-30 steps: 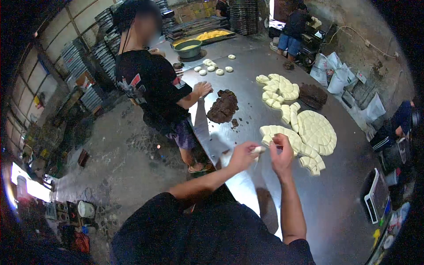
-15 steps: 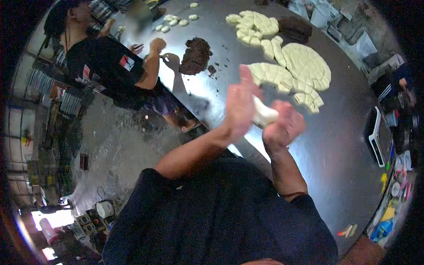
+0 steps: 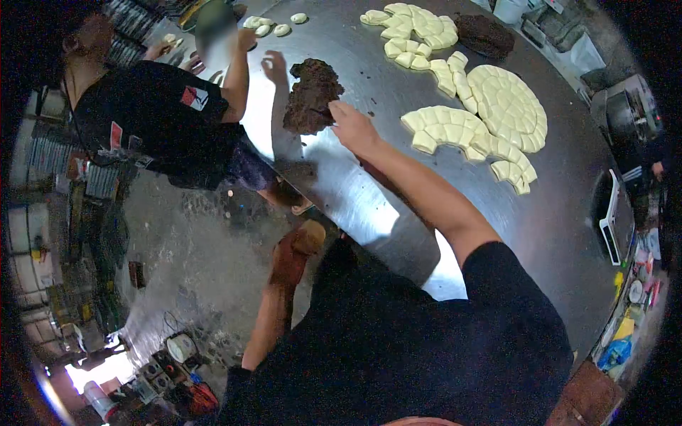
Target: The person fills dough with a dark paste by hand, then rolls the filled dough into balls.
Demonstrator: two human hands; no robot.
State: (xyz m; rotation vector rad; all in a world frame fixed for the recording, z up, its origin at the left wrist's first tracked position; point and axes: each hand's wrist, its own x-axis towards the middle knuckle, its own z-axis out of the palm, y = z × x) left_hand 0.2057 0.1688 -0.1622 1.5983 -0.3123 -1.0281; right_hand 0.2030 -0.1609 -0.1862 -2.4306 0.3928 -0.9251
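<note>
My left hand (image 3: 288,248) is low in front of me, beside the table's near edge, its fingers curled around a round dough piece (image 3: 311,236) that looks tan in the shade. Over the steel table, my right hand (image 3: 354,129) reaches forward with its fingers pressed together at the right edge of a dark brown crumbly mass (image 3: 310,99). The fingertips touch that mass; how much they hold is hidden. Scored pale dough (image 3: 508,106) lies flat to the right, with cut strips (image 3: 444,126) beside it.
At the left a co-worker in a black shirt (image 3: 156,113) stands at the table (image 3: 568,213), one arm stretched over it near small dough balls (image 3: 282,30). Another dark mass (image 3: 485,37) lies at the far right. A white-framed device (image 3: 609,224) stands at the right edge.
My hands have parted: the left dropped down and back with the dough piece, the right moved forward and left to the dark mass. The co-worker's arm has shifted up the view.
</note>
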